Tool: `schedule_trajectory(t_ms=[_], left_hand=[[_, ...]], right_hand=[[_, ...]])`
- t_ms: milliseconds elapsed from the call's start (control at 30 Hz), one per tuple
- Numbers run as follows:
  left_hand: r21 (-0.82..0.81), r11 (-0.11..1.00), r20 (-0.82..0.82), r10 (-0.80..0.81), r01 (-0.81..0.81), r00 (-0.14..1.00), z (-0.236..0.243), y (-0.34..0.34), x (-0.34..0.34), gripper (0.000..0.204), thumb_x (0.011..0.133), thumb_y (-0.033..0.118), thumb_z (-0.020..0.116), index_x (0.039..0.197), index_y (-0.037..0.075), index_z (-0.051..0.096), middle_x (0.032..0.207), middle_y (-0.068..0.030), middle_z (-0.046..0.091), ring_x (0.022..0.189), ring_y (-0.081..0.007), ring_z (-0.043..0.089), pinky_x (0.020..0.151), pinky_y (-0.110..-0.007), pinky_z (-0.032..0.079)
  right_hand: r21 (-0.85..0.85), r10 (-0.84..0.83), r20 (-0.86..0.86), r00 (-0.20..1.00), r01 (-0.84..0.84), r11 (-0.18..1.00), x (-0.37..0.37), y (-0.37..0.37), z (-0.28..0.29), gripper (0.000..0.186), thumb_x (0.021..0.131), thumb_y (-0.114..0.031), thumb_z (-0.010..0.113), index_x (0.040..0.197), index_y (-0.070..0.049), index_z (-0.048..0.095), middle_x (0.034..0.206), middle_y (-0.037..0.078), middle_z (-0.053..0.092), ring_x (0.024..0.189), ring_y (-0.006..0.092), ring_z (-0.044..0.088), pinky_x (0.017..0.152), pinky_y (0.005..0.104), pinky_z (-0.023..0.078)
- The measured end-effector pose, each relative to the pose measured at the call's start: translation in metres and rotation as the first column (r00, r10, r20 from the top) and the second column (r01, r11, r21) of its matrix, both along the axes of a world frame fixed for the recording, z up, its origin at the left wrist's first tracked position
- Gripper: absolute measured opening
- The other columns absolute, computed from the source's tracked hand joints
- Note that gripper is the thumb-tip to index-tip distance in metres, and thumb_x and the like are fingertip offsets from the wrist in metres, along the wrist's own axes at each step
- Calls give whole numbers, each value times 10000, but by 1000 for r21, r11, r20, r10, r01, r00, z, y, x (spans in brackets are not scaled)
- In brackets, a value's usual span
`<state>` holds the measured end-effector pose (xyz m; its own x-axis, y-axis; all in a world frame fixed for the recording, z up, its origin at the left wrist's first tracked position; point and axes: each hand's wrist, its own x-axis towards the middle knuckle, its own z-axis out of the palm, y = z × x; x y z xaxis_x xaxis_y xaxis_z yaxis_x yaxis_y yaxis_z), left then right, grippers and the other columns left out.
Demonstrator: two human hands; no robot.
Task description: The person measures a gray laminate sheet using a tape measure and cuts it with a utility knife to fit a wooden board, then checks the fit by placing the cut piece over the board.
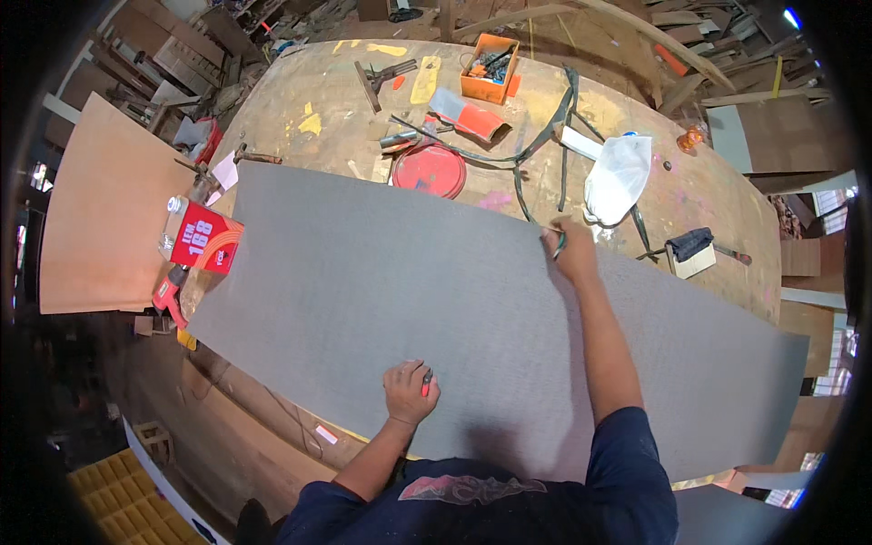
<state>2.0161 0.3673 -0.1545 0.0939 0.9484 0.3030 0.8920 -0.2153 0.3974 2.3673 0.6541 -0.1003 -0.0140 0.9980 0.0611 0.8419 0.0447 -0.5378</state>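
Note:
A large grey sheet [436, 291] lies across the wooden worktable in front of me. My left hand [411, 392] rests on its near half, closed around a small red-and-black tool [426, 382] whose exact kind I cannot make out. With my right arm stretched out, my right hand [574, 252] is at the sheet's far edge. Its fingers are closed on a small dark green tool [559, 244], mostly covered by the hand.
Beyond the sheet lie a round red lid [430, 172], black straps [545, 136], a white plastic bag [619, 179] and an orange box [490, 69] of small parts. A red can [207, 238] and a red power tool [169, 295] are by the left end.

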Motion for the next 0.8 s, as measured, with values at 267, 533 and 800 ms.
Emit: schedule_trajectory(t_ms=[267,533,800], left_hand=[[45,999,15,-2,1,1000,-1,2,0,312,788,229,764,1061,107,675,1168,-88,669,1113,-305,630,954,-479,459],[53,999,35,1,-3,999,0,-2,-3,307,798,236,763,1061,108,672,1180,-83,668,1120,-298,628,956,-476,459],[21,1000,45,23,-24,999,-3,-6,-3,292,811,238,762,1055,113,664,1189,-79,671,1132,-284,630,962,-474,460]], right_hand=[[159,-3,256,967,-39,986,-17,-49,-31,472,954,-196,708,1390,-61,587,1521,249,525,1456,437,428,1216,554,306],[99,5,246,969,-30,995,-24,-58,-58,531,1020,-158,616,1524,-57,481,1652,246,372,1569,400,286,1284,571,194],[-38,66,197,978,-59,998,-13,-52,-53,559,1012,-168,618,1540,-74,462,1645,255,376,1555,438,297,1270,593,211]])
